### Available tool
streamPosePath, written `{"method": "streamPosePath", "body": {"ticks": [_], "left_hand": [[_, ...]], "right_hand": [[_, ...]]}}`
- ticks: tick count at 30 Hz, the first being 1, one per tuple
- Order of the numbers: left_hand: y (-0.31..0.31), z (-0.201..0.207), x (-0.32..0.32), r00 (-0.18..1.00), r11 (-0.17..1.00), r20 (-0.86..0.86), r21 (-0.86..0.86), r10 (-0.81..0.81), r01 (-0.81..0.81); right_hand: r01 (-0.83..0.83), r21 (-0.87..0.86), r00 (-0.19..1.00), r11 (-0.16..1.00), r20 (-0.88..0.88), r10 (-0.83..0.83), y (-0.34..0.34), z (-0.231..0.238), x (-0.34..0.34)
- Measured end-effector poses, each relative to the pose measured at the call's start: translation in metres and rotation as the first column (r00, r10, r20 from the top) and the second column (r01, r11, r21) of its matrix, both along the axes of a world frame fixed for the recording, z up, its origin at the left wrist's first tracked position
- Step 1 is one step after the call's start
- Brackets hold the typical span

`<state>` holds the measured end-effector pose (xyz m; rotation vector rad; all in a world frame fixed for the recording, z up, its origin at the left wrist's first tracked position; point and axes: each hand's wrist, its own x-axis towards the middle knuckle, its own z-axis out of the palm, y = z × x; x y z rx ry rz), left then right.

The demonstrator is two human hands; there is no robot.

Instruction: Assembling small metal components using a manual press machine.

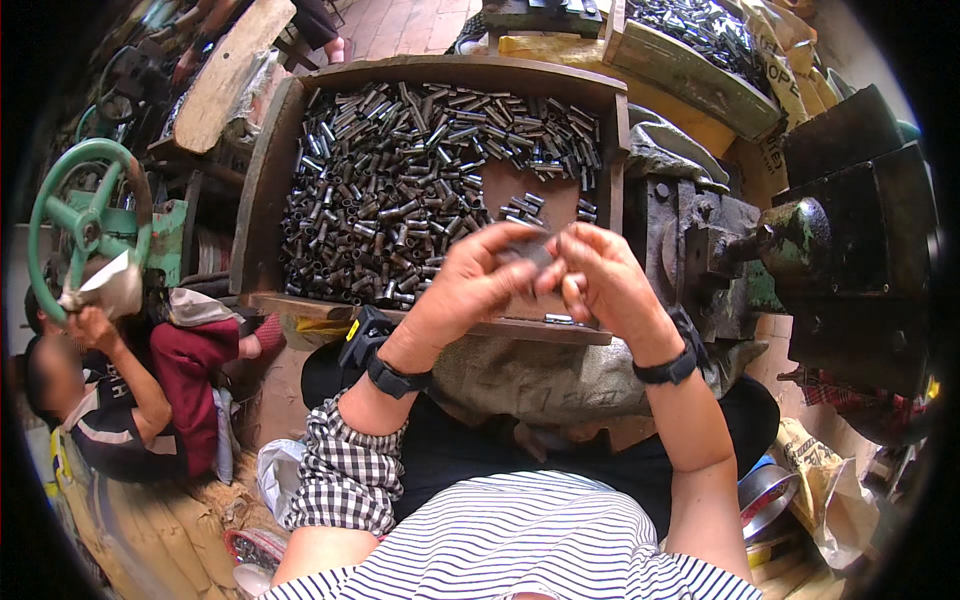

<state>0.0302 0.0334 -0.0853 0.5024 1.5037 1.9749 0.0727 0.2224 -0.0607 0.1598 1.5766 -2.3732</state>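
In front of me, my left hand (pixel 468 282) and my right hand (pixel 615 285) come together over the near side of a wooden tray (pixel 262 190). The left fingers are closed round a small dark grey piece (pixel 537 252), blurred by motion, whose kind I cannot make out. Beside it the right fingers are pinched, and what they hold is hidden. Short metal tubes (pixel 385 200), dark and shiny, fill most of the tray. A few loose tubes (pixel 522 208) lie on its bare floor just beyond my fingers.
A dark, greasy machine (pixel 850 230) stands close on the right. Another wooden box (pixel 690 85) of metal parts is at the back right. To the left, a person (pixel 130 400) sits by a green handwheel (pixel 90 225). Grey sacking (pixel 540 375) hangs below the tray's near edge.
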Motion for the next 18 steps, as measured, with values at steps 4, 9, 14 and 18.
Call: {"method": "streamPosePath", "body": {"ticks": [4, 9, 14, 18], "left_hand": [[-0.019, -0.005, -0.017, 0.931, 0.965, 0.337, 0.166, 0.138, -0.203], [-0.028, 0.000, -0.012, 0.954, 0.970, 0.176, -0.020, 0.242, -0.242], [-0.009, -0.011, -0.004, 0.704, 0.911, -0.708, -0.258, 0.048, -0.322], [0.029, -0.014, 0.005, 0.489, 0.797, -0.832, -0.473, -0.262, -0.376]], "right_hand": [[0.381, 0.810, 0.829, 0.446, -0.513, 0.222, -0.009, -0.029, -0.046], [0.441, 0.885, 0.796, -0.153, -0.306, 0.523, -0.030, -0.046, -0.059], [0.506, 0.858, 0.800, 0.088, -0.505, 0.324, -0.019, -0.040, -0.050], [0.527, 0.790, 0.806, 0.314, -0.581, 0.109, 0.008, -0.011, -0.023]]}}
